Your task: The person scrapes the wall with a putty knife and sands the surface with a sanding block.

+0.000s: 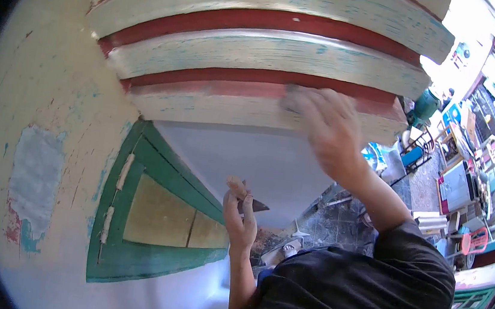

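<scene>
My right hand (332, 121) is closed on a dark grey piece that looks like sandpaper (291, 99), blurred by motion. It presses against the lowest cream-painted board (216, 108), whose upper edge is a dusty, faded red. Lower down and to the left, my left hand (241, 217) is wrapped round a putty knife with a wooden handle (236, 185). The knife's dark, pointed blade (259, 206) sticks out to the right, apart from the boards.
More cream boards (270, 54) with red bands and flaking blue paint rise above. At left stand a yellowed wall (43, 91) with a grey patch (35, 180) and a green-framed panel (163, 206). Behind at right are a pink chair (475, 241), a green jar (426, 104) and clutter.
</scene>
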Demonstrator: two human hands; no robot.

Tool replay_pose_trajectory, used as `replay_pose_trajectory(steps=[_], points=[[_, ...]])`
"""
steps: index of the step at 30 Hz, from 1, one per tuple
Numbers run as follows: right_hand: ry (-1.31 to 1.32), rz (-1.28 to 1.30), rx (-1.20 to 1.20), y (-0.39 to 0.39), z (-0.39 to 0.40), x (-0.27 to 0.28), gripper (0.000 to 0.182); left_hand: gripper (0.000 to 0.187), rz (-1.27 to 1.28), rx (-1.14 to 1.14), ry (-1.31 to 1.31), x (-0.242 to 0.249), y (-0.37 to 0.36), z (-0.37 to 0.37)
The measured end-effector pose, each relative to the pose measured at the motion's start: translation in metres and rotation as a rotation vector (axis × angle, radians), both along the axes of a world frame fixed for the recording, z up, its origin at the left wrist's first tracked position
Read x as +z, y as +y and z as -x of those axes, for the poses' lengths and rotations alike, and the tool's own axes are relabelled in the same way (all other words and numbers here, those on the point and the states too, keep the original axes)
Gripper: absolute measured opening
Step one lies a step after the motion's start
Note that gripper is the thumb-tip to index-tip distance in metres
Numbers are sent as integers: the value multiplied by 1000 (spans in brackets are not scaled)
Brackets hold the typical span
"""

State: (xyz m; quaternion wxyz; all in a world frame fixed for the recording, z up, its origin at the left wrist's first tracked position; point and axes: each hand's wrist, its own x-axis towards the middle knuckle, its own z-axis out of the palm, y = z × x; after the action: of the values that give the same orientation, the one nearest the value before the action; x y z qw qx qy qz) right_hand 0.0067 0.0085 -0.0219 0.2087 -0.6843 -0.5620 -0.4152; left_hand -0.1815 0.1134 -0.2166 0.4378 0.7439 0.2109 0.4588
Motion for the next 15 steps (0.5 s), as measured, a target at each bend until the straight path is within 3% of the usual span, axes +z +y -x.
replay_pose_trajectory(steps=[6,11,15], points=[[-95,-36,63,65,20,-7,39,17,89,112,6,-2,11,20],[-49,-1,197,189,64,2,22,18,91,85,-18,6,10,1],[-51,7,246,190,63,6,21,20,113,-5,10,3,4,-15]])
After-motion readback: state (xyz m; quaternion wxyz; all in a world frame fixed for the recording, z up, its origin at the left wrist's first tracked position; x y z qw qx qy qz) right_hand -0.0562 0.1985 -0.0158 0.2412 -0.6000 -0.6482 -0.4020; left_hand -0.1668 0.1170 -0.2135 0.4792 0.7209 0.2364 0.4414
